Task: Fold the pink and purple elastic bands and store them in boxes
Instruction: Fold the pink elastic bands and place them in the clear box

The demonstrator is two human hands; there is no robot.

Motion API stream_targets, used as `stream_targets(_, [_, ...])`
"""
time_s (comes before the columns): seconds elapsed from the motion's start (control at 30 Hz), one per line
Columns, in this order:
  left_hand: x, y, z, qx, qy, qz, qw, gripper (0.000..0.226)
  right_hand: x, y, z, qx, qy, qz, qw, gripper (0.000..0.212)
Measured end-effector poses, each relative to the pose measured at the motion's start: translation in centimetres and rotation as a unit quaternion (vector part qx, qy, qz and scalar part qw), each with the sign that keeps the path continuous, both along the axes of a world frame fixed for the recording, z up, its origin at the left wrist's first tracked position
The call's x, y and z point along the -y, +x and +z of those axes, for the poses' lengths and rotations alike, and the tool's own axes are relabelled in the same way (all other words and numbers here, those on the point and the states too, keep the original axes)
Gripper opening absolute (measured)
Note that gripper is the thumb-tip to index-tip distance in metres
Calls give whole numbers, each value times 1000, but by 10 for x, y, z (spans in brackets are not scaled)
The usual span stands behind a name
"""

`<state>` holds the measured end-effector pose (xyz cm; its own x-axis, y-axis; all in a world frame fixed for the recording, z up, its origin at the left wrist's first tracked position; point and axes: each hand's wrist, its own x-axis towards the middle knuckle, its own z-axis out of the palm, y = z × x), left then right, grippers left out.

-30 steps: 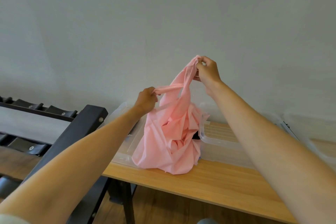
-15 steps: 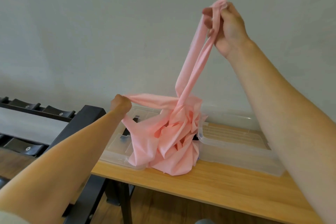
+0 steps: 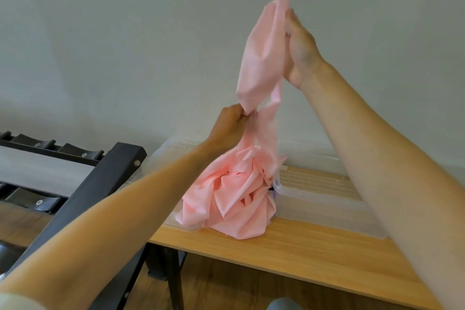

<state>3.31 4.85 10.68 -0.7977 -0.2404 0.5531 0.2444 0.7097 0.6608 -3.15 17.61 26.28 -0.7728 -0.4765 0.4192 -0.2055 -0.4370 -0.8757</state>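
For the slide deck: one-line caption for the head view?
Left hand pinches the pink band low while the right hand lifts it above the heap on the wooden table.

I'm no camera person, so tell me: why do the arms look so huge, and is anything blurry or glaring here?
Head view: the wide-angle lens swells the forearms near the edges. The top of the pink band by the right hand is smeared with motion blur; the left hand is softer too. Light is soft and even, without harsh glare.
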Motion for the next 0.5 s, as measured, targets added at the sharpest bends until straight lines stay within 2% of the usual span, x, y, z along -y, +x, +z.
stream_targets(0.07, [2,3,23,-38,67,-16,997,25,2,-3,-18,24,59,33,997,57])
stream_targets(0.17, [7,0,59,-95,114,-2,989,24,3,4,-49,49,113,61,990,71])
stream_targets(0.23, [11,-7,83,-90,184,29,978,24,2,4,-68,51,130,88,986,82])
stream_targets(0.3, [13,-13,104,-66,302,26,951,22,1,6,-84,28,166,125,978,88])
stream_targets(0.37, [12,-13,123,-75,421,-17,904,20,0,9,-99,-50,240,121,962,71])
stream_targets(0.43, [15,-8,138,-122,513,-64,847,17,-2,11,-113,-132,319,87,935,42])
stream_targets(0.5, [21,-2,147,-161,585,-115,786,13,-5,9,-126,-161,377,58,910,28])
